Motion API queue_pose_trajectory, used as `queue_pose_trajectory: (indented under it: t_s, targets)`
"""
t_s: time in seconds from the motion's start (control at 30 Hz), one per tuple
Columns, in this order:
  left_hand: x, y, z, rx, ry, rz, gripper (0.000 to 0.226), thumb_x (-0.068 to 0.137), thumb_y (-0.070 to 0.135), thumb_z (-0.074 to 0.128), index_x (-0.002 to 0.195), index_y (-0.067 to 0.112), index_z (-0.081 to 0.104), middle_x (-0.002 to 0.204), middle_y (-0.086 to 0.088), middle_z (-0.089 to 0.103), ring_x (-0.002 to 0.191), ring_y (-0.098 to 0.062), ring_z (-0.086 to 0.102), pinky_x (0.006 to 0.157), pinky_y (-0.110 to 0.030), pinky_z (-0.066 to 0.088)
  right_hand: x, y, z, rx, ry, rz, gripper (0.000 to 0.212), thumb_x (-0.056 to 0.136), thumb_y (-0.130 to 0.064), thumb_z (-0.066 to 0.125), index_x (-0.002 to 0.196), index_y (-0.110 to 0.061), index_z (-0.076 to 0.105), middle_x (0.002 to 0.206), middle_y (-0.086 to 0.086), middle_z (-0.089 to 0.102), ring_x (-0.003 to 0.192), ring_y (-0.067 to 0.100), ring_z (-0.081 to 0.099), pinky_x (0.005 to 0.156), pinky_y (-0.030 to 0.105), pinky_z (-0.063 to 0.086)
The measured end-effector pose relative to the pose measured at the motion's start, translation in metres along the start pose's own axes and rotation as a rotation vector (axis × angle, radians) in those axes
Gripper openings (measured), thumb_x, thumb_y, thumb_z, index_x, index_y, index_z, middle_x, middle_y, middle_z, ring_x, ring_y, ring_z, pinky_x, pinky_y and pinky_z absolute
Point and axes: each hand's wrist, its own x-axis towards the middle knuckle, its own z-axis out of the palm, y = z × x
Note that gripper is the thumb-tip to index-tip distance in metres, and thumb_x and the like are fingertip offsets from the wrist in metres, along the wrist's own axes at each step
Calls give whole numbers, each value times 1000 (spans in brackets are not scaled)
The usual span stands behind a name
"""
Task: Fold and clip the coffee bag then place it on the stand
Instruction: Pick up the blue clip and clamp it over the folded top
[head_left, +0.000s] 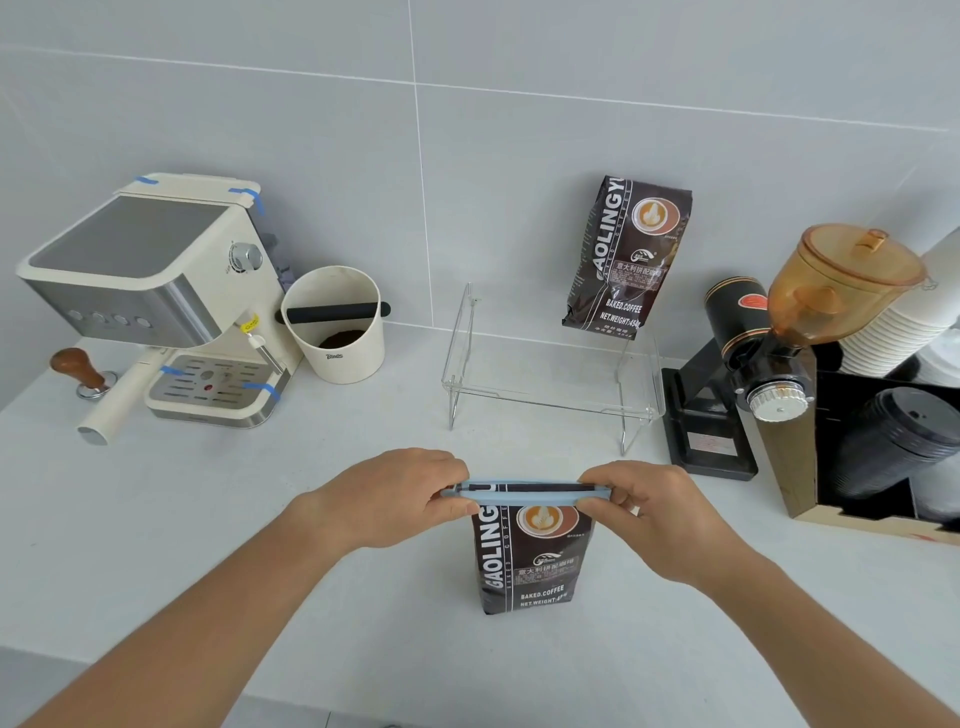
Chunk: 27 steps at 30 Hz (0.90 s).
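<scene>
A pale grey desk (156, 519) met a grey tiled wall (519, 156). Left hand (395, 499) and right hand (649, 512) pinched a long pale-blue plastic clip (524, 492) across the dark brown coffee bag (524, 556), each grip holding one end.

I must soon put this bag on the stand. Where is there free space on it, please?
The clear acrylic stand has a bare shelf on its left and middle; another dark coffee bag leans at its right rear. The right side is crowded by the black grinder. Both hands hold the blue clip.
</scene>
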Motion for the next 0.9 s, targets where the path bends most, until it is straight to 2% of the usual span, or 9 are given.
queue_pose_trajectory:
  t_s: [0.13,0.2,0.27,0.33,0.47,0.57,0.73,0.83,0.9]
  targets:
    - [0,1,1,-2,-15,15,32,96,50,40,75,26,39,68,10,39,68,-13,40,63,-30,36,0,-1,3,7,16,14,7,84,-21,73,86,-27,71,65,-10,63,66,13,55,56,16,43]
    - [0,0,3,-4,-9,23,31,97,49,40,76,26,40,68,11,39,69,-12,40,63,-28,33,-1,-1,3,6,23,8,7,85,-22,72,88,-28,68,69,-5,64,66,17,55,56,20,44]
    - [0,-1,5,-7,6,24,33,97,49,40,78,22,45,67,11,39,69,-12,40,62,-26,30,-2,-1,4,0,27,-6,8,84,-21,71,87,-27,68,76,-4,63,66,18,54,56,21,43]
    - [0,-1,5,-10,16,19,34,97,49,41,79,21,47,66,12,39,68,-12,40,61,-26,29,-2,-1,5,4,34,-5,8,84,-19,72,86,-26,68,67,-4,63,64,18,53,55,23,43]
    - [0,2,5,-16,30,-3,29,97,46,43,74,28,39,64,12,38,66,-13,41,59,-28,30,-4,-2,10,-7,63,-11,8,83,-19,73,85,-24,67,63,-2,62,62,19,52,54,28,44]
    - [-1,6,6,-45,59,-23,30,97,44,45,73,27,39,63,12,38,62,-10,39,58,-28,29,-7,-2,14,-15,110,-5,14,81,-19,73,89,-23,63,72,-1,60,66,19,52,55,26,43]
    - [-3,3,9,-55,87,-48,33,96,45,45,74,20,43,62,11,39,61,-12,39,55,-29,29,-9,-2,15,41,120,33,20,79,-16,78,90,-25,65,62,-4,62,65,15,55,51,9,40]
    - [-3,3,13,-116,132,-39,33,95,46,46,80,17,53,65,8,45,61,-11,42,55,-31,35,-8,-2,13,87,82,74,15,79,-13,78,82,-26,71,68,-13,64,65,6,56,52,5,39]
    - [-3,3,17,-244,162,-48,27,93,45,49,82,22,58,69,7,53,64,-11,47,58,-29,41,-7,-2,10,134,67,104,16,80,-13,76,82,-28,71,76,-16,67,70,0,58,54,3,40]
